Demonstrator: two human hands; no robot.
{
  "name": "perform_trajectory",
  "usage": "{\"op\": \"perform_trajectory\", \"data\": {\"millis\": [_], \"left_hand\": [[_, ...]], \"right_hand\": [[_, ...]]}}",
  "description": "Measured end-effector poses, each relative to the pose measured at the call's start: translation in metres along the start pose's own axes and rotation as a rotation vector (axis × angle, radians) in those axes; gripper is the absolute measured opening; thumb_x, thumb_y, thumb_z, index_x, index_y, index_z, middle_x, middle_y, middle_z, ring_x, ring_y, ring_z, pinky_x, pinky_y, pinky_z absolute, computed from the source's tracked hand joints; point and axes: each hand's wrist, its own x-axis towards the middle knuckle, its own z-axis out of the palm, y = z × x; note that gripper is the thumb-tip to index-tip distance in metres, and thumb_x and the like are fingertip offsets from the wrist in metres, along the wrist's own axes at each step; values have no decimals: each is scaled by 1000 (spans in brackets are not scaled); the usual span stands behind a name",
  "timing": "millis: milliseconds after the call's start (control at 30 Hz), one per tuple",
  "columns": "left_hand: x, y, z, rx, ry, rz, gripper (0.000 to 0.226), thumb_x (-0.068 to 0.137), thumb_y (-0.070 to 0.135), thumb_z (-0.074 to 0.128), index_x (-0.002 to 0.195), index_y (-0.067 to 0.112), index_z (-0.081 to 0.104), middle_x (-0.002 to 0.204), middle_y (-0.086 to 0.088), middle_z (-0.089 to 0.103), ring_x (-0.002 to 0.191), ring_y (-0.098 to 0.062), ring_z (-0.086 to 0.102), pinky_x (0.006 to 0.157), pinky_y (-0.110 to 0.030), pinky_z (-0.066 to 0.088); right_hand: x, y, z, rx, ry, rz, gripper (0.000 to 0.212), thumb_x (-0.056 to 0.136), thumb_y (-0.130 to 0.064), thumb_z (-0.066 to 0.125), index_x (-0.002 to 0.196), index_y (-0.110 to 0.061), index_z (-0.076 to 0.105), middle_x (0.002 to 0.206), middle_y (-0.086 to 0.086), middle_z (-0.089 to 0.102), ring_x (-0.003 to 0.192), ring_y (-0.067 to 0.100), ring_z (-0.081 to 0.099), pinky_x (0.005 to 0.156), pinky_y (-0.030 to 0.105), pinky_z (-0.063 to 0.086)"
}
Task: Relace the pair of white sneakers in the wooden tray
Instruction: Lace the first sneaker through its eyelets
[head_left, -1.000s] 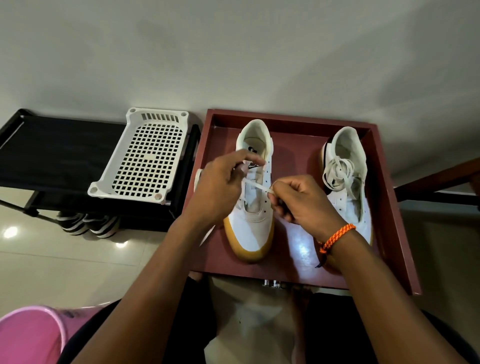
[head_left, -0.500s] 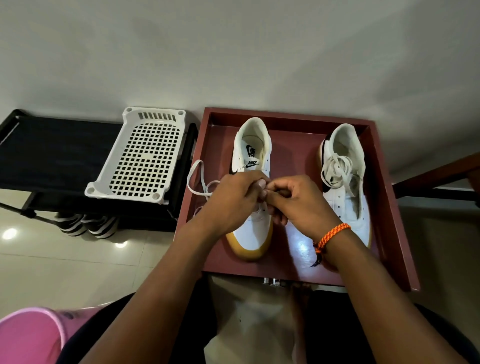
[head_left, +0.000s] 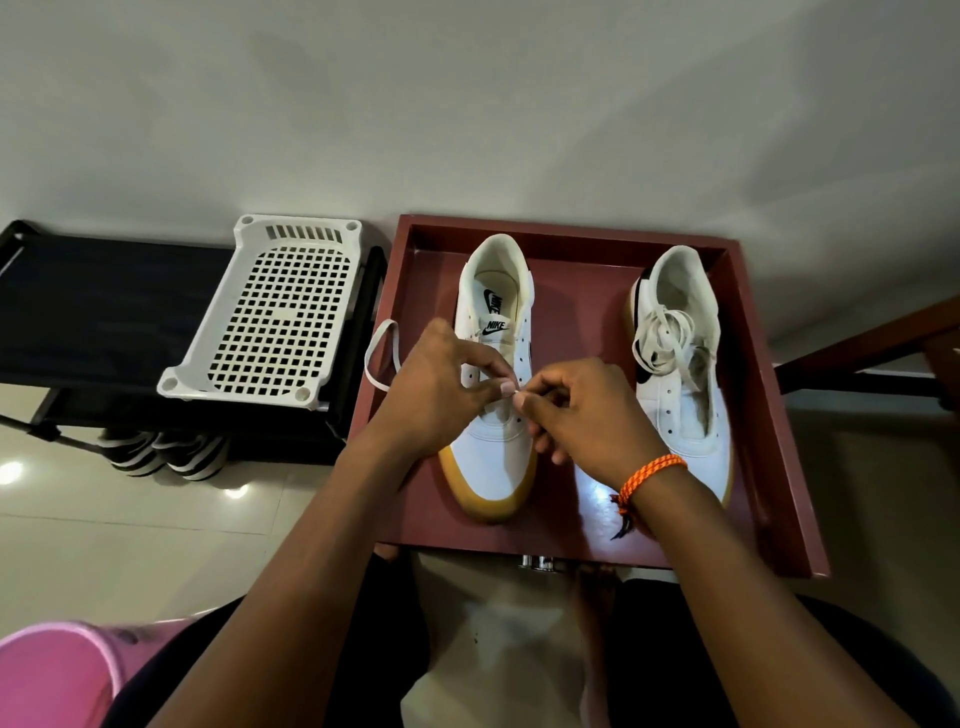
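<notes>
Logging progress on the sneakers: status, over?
Both hands pinch the lace tip over left sneaker. Right sneaker holds bundled lace. Nothing obstructing.

Wall (head_left: 467, 104): plain pale grey, filling my view from 10 to 2 o'clock. Floor (head_left: 104, 545): glossy cream tiles at 8 o'clock, with two bright light reflections. Black shoe rack (head_left: 104, 312) at 9 o'clock, carrying a white perforated plastic shelf (head_left: 275, 322); striped shoes (head_left: 166, 454) beneath. Pink tub (head_left: 52, 675) at 7 o'clock.
</notes>
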Motion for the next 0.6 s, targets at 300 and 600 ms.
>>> {"op": "perform_trajectory", "data": {"millis": [300, 600], "left_hand": [[-3, 2, 9, 323, 84, -86, 4, 91, 37, 83, 93, 34, 81, 105, 4, 38, 102, -16, 49, 66, -32, 43], [-2, -1, 39, 199, 65, -171, 13, 95, 27, 77, 107, 26, 80, 114, -1, 42, 103, -24, 61, 79, -44, 60]], "right_hand": [[-7, 0, 20, -431, 38, 47, 79, 66, -60, 92, 117, -34, 37, 124, -7, 60, 100, 25, 67, 76, 37, 53], [-3, 2, 13, -413, 62, 30, 78, 64, -55, 95, 118, -37, 40, 121, -12, 68, 95, 23, 71, 73, 37, 56]]}}
